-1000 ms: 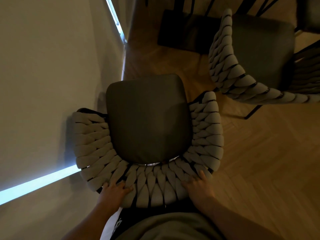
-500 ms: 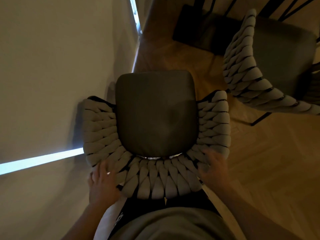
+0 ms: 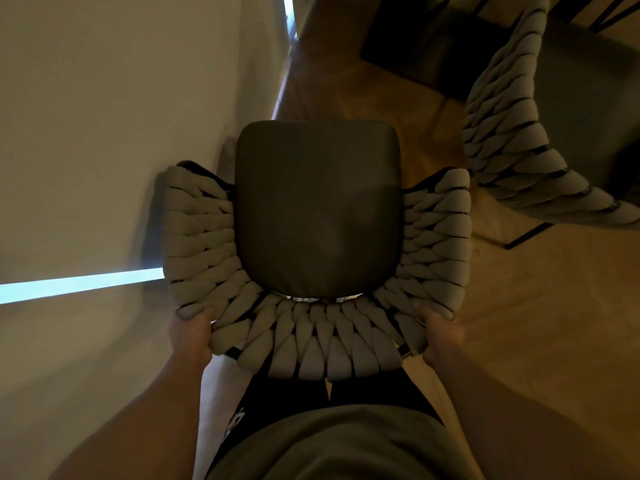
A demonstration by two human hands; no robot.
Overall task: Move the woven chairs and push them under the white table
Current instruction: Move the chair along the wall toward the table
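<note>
Directly below me stands a woven chair [image 3: 318,344] with a thick grey braided back and a dark seat cushion [image 3: 318,209]. My left hand [image 3: 190,336] grips the left rear corner of its woven back. My right hand [image 3: 441,336] grips the right rear corner. A second woven chair [image 3: 512,140] of the same kind stands at the upper right, its back turned toward the first. The white table is not recognisable in this dim view.
A pale wall or curtain [image 3: 104,133] with a bright blue strip of light [image 3: 79,284] runs close along the chair's left side. Wooden parquet floor [image 3: 536,323] spreads to the right. A dark rug or base [image 3: 415,43] lies at the top.
My hands slid from the top middle of the chair's back outward to its two rear corners and closed on them. The view shifted so the chair sits more centrally.
</note>
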